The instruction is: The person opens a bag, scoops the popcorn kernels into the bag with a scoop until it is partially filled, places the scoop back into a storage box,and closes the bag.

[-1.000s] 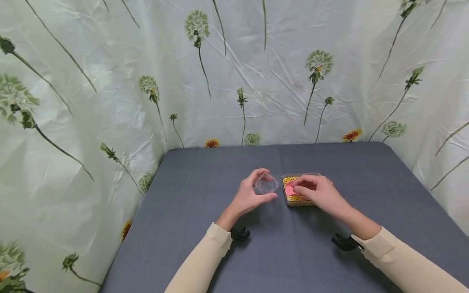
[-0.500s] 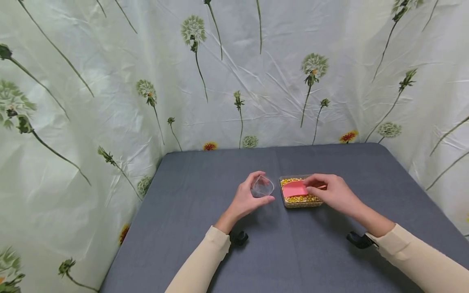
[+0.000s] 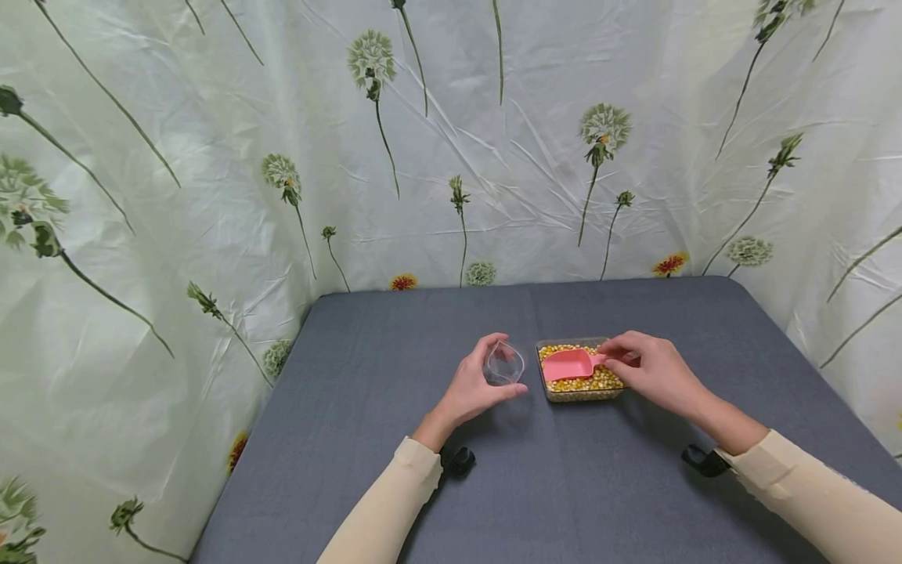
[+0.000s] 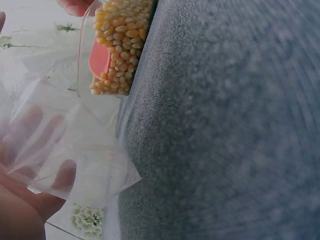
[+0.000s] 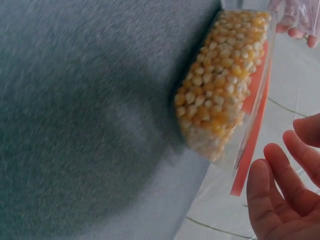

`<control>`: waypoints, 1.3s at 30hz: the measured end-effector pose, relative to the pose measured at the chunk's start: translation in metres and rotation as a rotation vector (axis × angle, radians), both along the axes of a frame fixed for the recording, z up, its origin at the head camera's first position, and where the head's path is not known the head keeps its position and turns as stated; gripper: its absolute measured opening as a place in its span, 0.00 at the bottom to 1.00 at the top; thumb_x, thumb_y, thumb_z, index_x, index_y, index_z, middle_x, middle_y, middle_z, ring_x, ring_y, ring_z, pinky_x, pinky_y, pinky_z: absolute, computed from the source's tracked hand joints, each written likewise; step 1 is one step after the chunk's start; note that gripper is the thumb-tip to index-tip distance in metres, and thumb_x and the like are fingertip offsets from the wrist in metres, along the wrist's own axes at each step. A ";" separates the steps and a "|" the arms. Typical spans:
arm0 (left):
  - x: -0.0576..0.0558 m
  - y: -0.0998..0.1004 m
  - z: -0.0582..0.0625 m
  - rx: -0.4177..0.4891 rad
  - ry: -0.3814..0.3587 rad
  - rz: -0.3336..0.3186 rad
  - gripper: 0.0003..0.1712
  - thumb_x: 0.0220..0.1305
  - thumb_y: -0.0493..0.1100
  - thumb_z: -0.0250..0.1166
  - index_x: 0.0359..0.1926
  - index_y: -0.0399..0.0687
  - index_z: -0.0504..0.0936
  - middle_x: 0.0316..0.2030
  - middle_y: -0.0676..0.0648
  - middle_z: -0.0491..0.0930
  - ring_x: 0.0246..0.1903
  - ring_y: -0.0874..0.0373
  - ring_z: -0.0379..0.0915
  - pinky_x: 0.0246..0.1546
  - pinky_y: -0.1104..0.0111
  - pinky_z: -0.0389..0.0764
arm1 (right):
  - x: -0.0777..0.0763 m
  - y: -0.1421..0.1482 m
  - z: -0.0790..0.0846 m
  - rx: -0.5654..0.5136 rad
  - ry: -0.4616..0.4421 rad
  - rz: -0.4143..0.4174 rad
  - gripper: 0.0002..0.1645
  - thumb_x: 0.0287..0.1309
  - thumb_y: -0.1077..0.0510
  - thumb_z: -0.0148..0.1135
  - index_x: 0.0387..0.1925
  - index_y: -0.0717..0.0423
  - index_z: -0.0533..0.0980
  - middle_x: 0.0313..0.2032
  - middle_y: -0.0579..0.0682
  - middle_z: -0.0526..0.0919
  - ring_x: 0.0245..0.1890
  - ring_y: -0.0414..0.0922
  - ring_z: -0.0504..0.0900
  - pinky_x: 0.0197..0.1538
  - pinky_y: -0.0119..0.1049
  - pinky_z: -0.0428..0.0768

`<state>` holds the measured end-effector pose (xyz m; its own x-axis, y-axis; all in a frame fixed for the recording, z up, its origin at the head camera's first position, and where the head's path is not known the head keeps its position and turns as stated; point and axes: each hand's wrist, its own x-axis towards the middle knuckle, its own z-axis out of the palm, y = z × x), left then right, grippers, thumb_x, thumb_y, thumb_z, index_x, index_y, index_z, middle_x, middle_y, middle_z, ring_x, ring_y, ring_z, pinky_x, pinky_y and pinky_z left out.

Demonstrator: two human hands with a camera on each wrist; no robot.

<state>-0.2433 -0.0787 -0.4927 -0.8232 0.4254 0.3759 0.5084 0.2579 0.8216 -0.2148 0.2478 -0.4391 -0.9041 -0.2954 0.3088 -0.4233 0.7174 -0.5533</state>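
Observation:
My left hand (image 3: 474,380) holds a small clear plastic bag (image 3: 504,363), its mouth spread and facing up. In the left wrist view, curved fingers show through the bag's thin film (image 4: 95,160). Just right of it in the head view, a clear rectangular container (image 3: 585,395) is filled with corn kernels (image 3: 597,379). A pink scoop (image 3: 568,364) lies on the kernels, its handle pointing right over the container's rim. My right hand (image 3: 651,368) is at that handle with bent fingers. A gap shows between fingertips (image 5: 258,172) and handle (image 5: 242,177) in the right wrist view.
Container and hands are over a table with a dark grey-blue cloth (image 3: 395,352). Pale curtains (image 3: 423,157) with printed dandelions hang behind the table and along its sides. Black wrist straps (image 3: 705,460) sit under both sleeve cuffs.
My right hand has drawn back to the right, from over the container to the scoop's handle end. More of the scoop and kernels shows. The left hand keeps the bag nearly in place.

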 end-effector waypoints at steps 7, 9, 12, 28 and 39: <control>0.001 0.001 0.001 -0.053 0.013 -0.013 0.49 0.52 0.52 0.81 0.70 0.58 0.63 0.51 0.50 0.79 0.52 0.63 0.74 0.61 0.54 0.71 | -0.005 0.001 -0.004 0.144 0.076 0.025 0.12 0.57 0.64 0.70 0.45 0.55 0.85 0.40 0.48 0.84 0.38 0.45 0.80 0.39 0.47 0.79; 0.001 0.002 0.002 -0.071 0.024 -0.016 0.51 0.51 0.52 0.81 0.71 0.57 0.63 0.51 0.51 0.79 0.52 0.63 0.74 0.62 0.55 0.70 | -0.006 0.000 -0.005 0.192 0.083 0.024 0.13 0.57 0.64 0.71 0.45 0.55 0.85 0.40 0.49 0.84 0.39 0.48 0.80 0.40 0.49 0.78; 0.000 0.003 0.001 -0.083 0.032 -0.022 0.51 0.50 0.52 0.82 0.71 0.56 0.63 0.51 0.53 0.79 0.52 0.64 0.74 0.63 0.56 0.70 | -0.007 -0.001 -0.006 0.249 0.090 0.023 0.14 0.56 0.63 0.73 0.45 0.56 0.85 0.41 0.50 0.83 0.42 0.50 0.79 0.42 0.52 0.79; -0.002 0.000 0.000 -0.085 0.034 -0.003 0.47 0.53 0.54 0.79 0.70 0.57 0.65 0.52 0.53 0.79 0.52 0.61 0.75 0.57 0.56 0.74 | -0.011 -0.002 -0.005 0.413 0.178 0.059 0.11 0.57 0.58 0.74 0.43 0.53 0.86 0.35 0.45 0.81 0.37 0.47 0.77 0.31 0.43 0.77; -0.002 -0.003 0.001 -0.077 0.027 0.002 0.46 0.53 0.54 0.79 0.69 0.58 0.66 0.54 0.45 0.80 0.53 0.61 0.75 0.57 0.56 0.74 | -0.008 0.008 0.013 0.449 0.177 0.058 0.10 0.53 0.58 0.77 0.39 0.51 0.86 0.32 0.42 0.79 0.33 0.43 0.74 0.27 0.36 0.72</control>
